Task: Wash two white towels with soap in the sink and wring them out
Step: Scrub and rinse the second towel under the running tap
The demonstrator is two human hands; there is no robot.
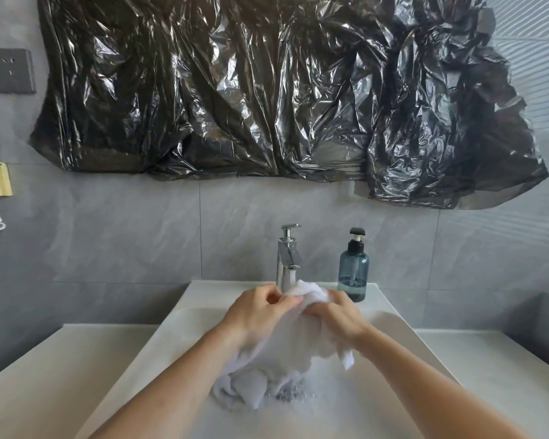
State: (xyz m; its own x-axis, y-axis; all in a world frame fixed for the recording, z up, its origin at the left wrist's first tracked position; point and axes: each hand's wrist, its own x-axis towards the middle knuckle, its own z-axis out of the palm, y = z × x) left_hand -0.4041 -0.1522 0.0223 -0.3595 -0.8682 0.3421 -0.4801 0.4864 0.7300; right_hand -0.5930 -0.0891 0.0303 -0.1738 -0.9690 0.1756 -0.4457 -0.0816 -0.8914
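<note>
Nearest, suds and a white towel (251,388) bunched in the sink (159,350), its wet heap at the near left. From there the cloth runs up and away toward the faucet (288,258). Left hand (257,312) and right hand (338,315) both grip its raised top. Far right, a blue soap bottle (354,270) stands upright, low on liquid.
</note>
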